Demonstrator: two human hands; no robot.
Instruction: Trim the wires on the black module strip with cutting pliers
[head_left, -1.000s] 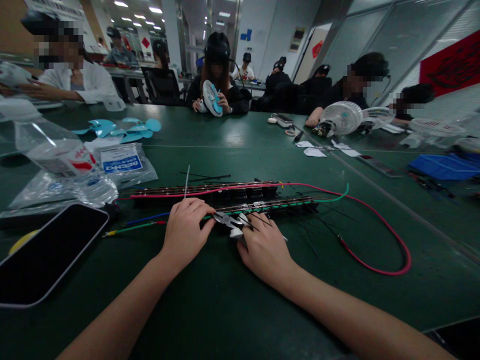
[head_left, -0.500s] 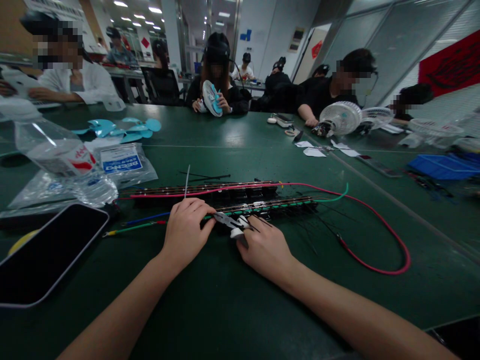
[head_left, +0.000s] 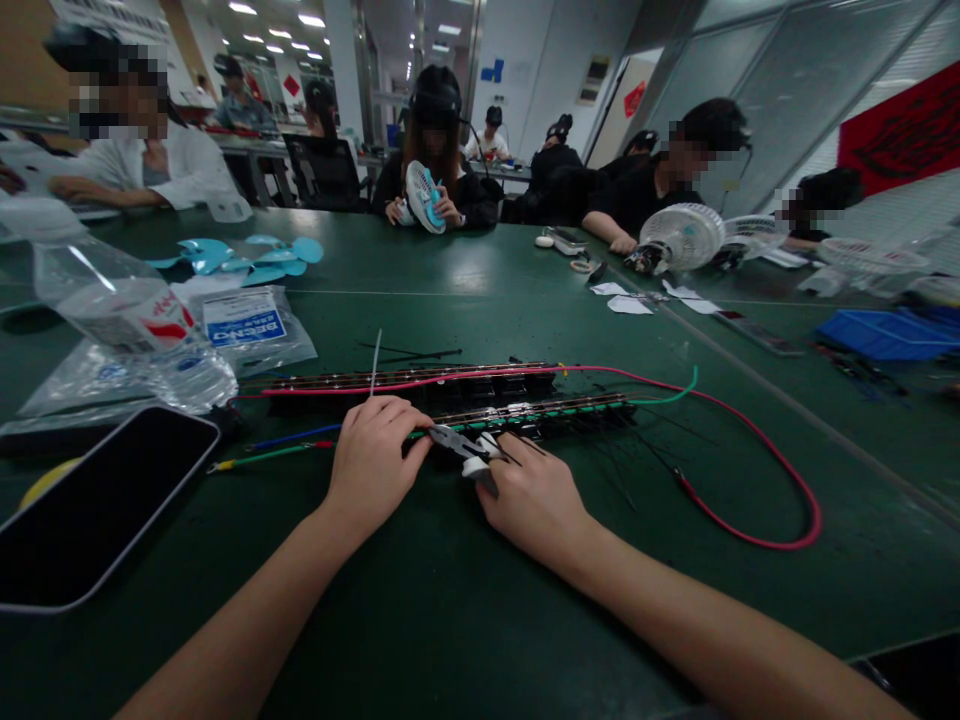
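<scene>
My right hand (head_left: pixel 529 490) is closed around a pair of pliers (head_left: pixel 459 441) with white handles. The jaws point left and reach close to the fingertips of my left hand (head_left: pixel 379 450). That hand is closed over the left end of the nearer long black strip (head_left: pixel 570 412), which has metal rails and a green wire (head_left: pixel 664 401) along it. What lies under the fingers is hidden. A pale cable tie (head_left: pixel 376 355) sticks up behind the left knuckles. Just beyond lies a second black strip (head_left: pixel 480 378) with a red wire (head_left: pixel 787 480) looping off to the right.
To the left are a phone (head_left: pixel 105 510), a plastic bottle (head_left: pixel 135 310) and a plastic bag (head_left: pixel 247 325). Thin black cable ties (head_left: pixel 619 465) lie scattered to the right. Light-blue fan blades (head_left: pixel 206 255) and a blue tray (head_left: pixel 889 335) are farther off. Several people sit around the table (head_left: pixel 480 320).
My hands and the pliers stay nearly in place, with only a tiny shift of the view. Across the table, the person at right has moved an arm slightly to the left.
</scene>
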